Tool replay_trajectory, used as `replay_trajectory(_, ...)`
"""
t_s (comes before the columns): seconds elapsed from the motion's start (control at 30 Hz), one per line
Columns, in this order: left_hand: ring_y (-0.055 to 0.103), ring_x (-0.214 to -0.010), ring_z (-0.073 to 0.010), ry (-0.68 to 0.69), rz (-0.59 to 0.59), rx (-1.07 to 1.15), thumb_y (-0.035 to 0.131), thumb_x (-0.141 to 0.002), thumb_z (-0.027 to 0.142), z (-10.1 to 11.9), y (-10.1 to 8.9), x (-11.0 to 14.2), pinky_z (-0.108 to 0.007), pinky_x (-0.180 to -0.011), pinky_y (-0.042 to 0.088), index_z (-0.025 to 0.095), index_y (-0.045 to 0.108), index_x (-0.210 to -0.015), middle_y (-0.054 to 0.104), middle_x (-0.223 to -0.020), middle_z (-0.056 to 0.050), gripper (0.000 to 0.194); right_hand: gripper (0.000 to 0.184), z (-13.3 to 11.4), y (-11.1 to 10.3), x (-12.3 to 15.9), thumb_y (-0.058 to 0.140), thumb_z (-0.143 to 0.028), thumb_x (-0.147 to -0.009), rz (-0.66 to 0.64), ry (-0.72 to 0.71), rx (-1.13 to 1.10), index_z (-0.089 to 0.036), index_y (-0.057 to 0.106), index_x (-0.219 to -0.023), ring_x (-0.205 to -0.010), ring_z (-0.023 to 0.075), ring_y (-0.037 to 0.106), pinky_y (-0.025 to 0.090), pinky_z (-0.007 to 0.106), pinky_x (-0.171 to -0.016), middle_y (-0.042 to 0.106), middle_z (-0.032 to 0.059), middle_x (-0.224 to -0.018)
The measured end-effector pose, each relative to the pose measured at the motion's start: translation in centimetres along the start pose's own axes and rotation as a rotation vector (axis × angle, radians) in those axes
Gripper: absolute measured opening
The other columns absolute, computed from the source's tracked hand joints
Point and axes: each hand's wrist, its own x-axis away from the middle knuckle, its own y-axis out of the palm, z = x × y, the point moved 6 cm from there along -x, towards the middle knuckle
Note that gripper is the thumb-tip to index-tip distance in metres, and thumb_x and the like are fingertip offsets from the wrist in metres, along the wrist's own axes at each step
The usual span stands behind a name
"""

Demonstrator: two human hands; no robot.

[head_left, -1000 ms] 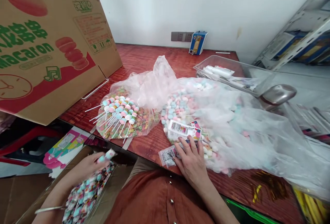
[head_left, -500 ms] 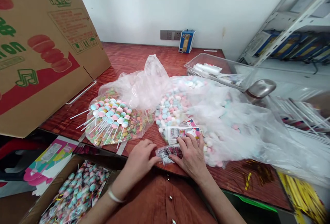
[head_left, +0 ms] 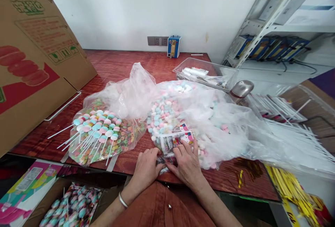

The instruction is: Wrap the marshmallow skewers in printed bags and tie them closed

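Hands at either end of a crinkled, dark-printed clear wrapper

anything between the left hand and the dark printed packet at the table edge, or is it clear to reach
Nothing visible stands between them: the left hand is right at the near end of the printed packet. The right hand is at its other end.

We wear a rust-brown top with small, round, shiny buttons down its front, and a slim, pale bangle circles our left wrist.
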Motion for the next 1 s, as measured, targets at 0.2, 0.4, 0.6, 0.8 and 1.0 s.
replay_trajectory(0.2,0.054,-0.096,-0.0226,0.068,0.000,0.085,0.068,-0.077,0.017,0.7,0.2,-0.1,-0.033,-0.079,0.036,0.021,0.056,-0.078,0.062,-0.097,-0.002,0.013,0.025,0.1,-0.3,-0.2,0.067,-0.046,-0.085,-0.034,0.000,-0.002,-0.021,0.062,-0.087,-0.110,0.0309,0.055,0.013,0.064,-0.116,0.066,0.0081,-0.095)
replay_trajectory(0.4,0.056,-0.095,-0.0243,0.007,0.031,0.073,0.067,-0.077,0.017,0.6,0.2,0.0,-0.036,-0.081,0.036,0.020,0.056,-0.098,0.065,-0.099,-0.004,0.024,0.018,0.0,-0.1,0.2,0.070,-0.036,-0.085,-0.015,-0.015,-0.023,-0.020,0.060,-0.086,-0.112,0.0294,0.055,0.011,0.062,-0.117,0.067,0.0068,-0.093)
replay_trajectory(0.6,0.056,-0.093,-0.0245,0.054,-0.046,0.035,0.065,-0.080,0.023,0.3,0.3,0.1,-0.034,-0.078,0.035,0.020,0.059,-0.078,0.064,-0.092,-0.004,0.007,0.019,0.1,-0.3,0.6,0.072,-0.036,-0.084,-0.084,0.031,-0.012,-0.022,0.060,-0.082,-0.093,0.0265,0.057,0.026,0.058,-0.110,0.066,0.0043,-0.085)
replay_trajectory(0.8,0.055,-0.070,-0.0166,0.148,-0.096,0.381,0.059,-0.083,0.023,1.4,-3.2,-2.1,-0.027,-0.064,0.035,0.020,0.057,-0.077,0.062,-0.072,0.001,0.007,0.018,2.2,-2.5,-1.7,0.069,-0.025,-0.086,-0.004,0.111,-0.212,-0.021,0.061,-0.102,-0.095,0.0236,0.061,0.028,0.049,-0.108,0.071,0.0033,-0.096)
replay_trajectory(1.0,0.061,-0.081,-0.0230,0.185,0.186,0.198,0.068,-0.080,0.025,3.5,-6.4,-8.4,-0.033,-0.074,0.043,0.018,0.064,-0.096,0.068,-0.085,-0.005,0.017,0.013,6.3,-2.2,-5.4,0.052,-0.018,-0.093,0.058,0.230,-0.052,-0.018,0.066,-0.091,-0.077,0.0250,0.064,0.043,0.039,-0.083,0.072,0.0067,-0.081)
